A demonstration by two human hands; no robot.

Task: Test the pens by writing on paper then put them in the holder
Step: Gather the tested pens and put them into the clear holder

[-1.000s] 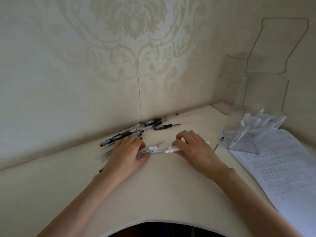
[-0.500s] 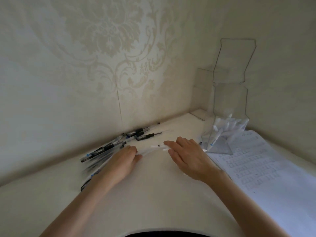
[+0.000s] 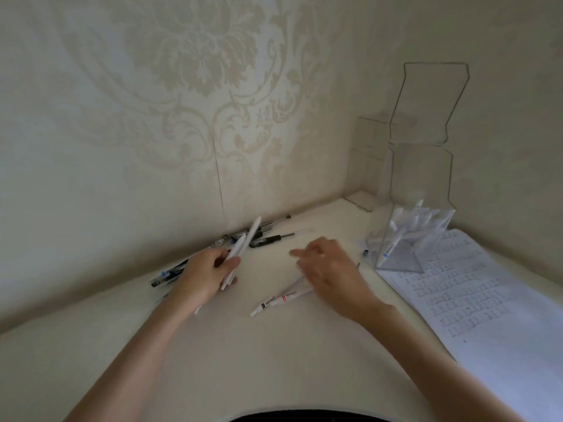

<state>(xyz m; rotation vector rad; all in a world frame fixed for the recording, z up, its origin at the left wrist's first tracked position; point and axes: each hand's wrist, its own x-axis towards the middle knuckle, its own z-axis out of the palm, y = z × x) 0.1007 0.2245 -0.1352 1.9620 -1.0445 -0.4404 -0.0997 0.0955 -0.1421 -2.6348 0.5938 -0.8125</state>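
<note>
While left hand (image 3: 202,277) grips white pens (image 3: 243,242), right hand (image 3: 332,269) covers loose pens (image 3: 274,301).

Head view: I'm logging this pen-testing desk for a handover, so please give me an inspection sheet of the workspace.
Surface: pale desk with a rounded front edge.
Job's things: dark pens heaped by the wall; loose white pens lying on the desk; clear holder with stored pens inside; paper sheet at the right, covered in rows of marks.
Clutter: second clear stand in the corner.
Grips: left hand holds raised white pens, tilted; right hand is blurred, fingers extended over the loose white pens.
Cables: nothing seen.
Surroundings: damask wallpaper on both walls.
</note>
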